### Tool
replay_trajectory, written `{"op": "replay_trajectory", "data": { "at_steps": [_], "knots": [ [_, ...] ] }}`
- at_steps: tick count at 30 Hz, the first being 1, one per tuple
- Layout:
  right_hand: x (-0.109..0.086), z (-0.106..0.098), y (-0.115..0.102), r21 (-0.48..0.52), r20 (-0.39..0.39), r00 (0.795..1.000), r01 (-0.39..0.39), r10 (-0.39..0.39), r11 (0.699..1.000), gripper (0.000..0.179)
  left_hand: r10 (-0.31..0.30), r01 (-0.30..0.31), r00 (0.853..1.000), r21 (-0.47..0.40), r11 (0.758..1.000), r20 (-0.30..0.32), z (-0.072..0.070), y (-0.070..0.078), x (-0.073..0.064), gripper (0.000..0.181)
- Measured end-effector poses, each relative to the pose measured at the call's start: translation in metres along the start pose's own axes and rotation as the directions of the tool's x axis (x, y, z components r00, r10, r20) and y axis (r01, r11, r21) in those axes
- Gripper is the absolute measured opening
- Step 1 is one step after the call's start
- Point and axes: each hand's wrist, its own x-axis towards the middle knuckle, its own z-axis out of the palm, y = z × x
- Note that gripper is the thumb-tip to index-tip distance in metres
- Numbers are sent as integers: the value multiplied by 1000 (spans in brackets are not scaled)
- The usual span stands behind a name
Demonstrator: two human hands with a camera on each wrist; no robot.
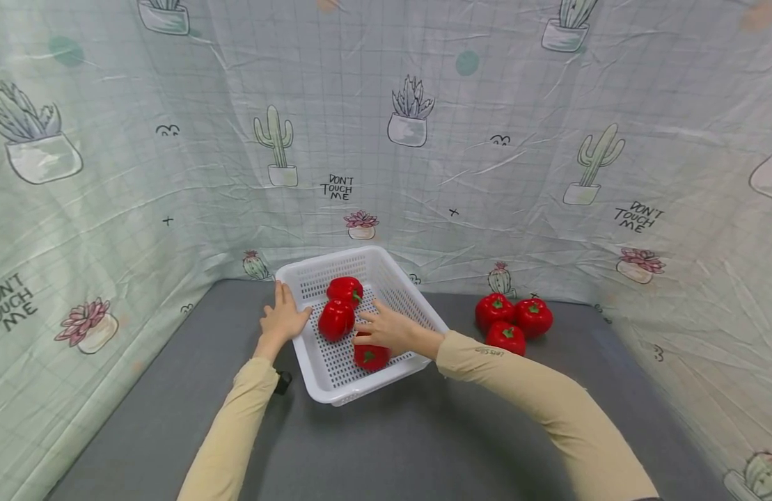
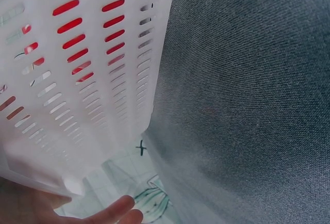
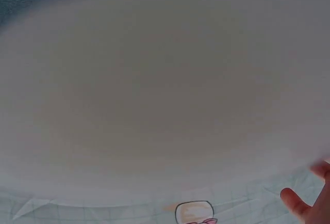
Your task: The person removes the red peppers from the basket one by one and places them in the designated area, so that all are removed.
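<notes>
A white plastic basket (image 1: 305, 362) with slotted walls stands on the grey table and holds three red bell peppers. Two of them, one pepper (image 1: 336, 320) and a second (image 1: 344, 287) behind it, sit left of centre. My left hand (image 1: 284, 320) rests at the basket's left rim, thumb toward the inside; its straight fingers (image 2: 111, 212) reach past the rim in the left wrist view. Inside the basket, my right hand (image 1: 388, 330) hovers over the nearest pepper (image 1: 371, 358), partly covering it, with fingers spread. The right wrist view is mostly blocked by a blurred pale surface.
Right of the basket, three more red peppers (image 1: 506, 337) cluster on the table, just behind my right forearm. A printed cloth (image 1: 386, 174) with cactus drawings hangs around the back and sides of the grey table (image 1: 386, 445).
</notes>
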Motion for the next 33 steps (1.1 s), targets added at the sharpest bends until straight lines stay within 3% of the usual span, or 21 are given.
{"op": "replay_trajectory", "data": {
  "at_steps": [17, 27, 33],
  "knots": [
    [-9, 17, 0, 163, -31, 998, -40, 45, 986, 76, 2, -2, 1000, -3, 1000, 14, -1, 0, -2, 82],
    [-21, 28, 2, 359, -99, 984, -103, 148, 928, 72, 7, -7, 1000, 9, 1000, 12, 1, 1, -2, 82],
    [-30, 23, 4, 394, -94, 976, -147, 198, 907, 71, 6, -6, 1000, 16, 1000, 16, 0, 1, -2, 82]
  ]
}}
